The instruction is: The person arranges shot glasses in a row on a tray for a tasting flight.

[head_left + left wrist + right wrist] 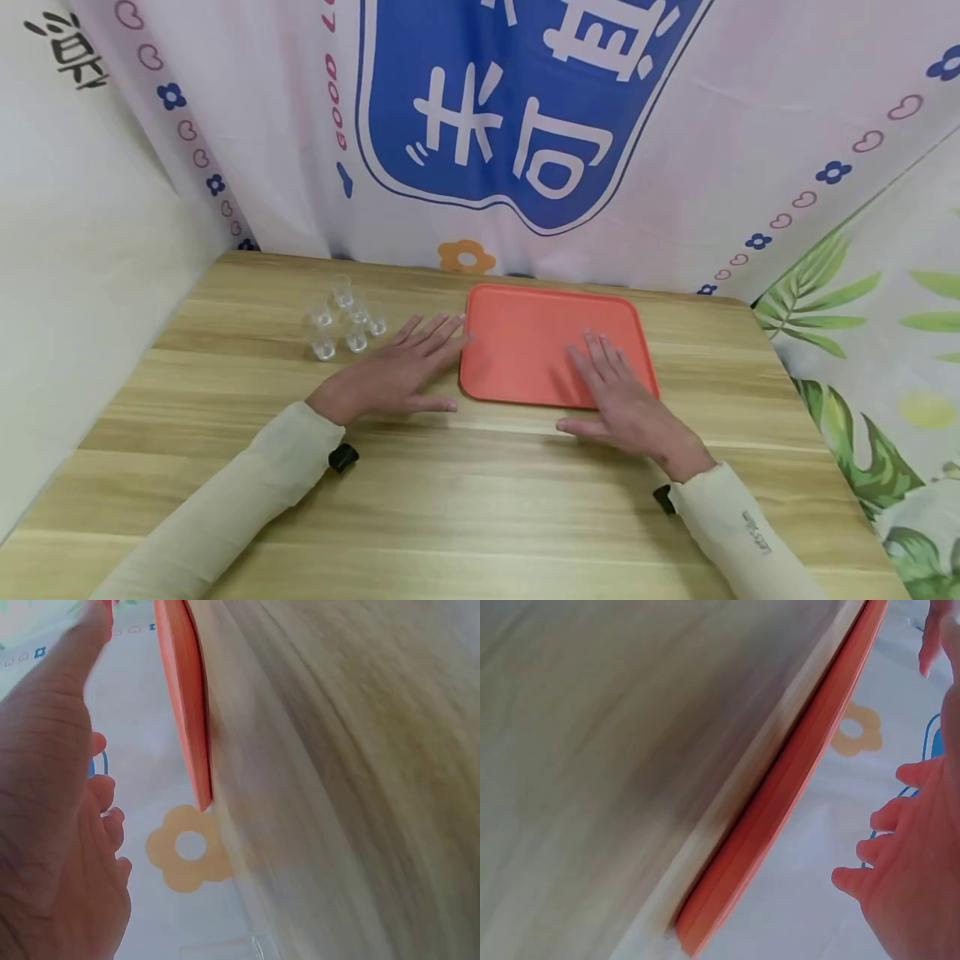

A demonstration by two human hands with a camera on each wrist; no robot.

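Note:
A red-orange rectangular tray (525, 342) lies flat toward the back of the wooden table. My left hand (397, 375), palm down with straight fingers, hovers beside the tray's left edge, its fingertips close to the rim. Over the tray's front right part is my right hand (626, 400), its fingers also straight and the thumb out to the left. Neither hand holds anything. In the left wrist view the left hand (67, 825) stands apart from the tray edge (187, 705). The right wrist view shows the right hand (915, 847) above the tray rim (772, 802).
Several small clear glasses (356, 337) stand grouped at the back left, just beyond the left hand. The wooden table (480, 508) runs back to a printed curtain (300, 167). A leaf-patterned covering (862, 417) hangs along the right side, and a white wall (90, 250) is at left.

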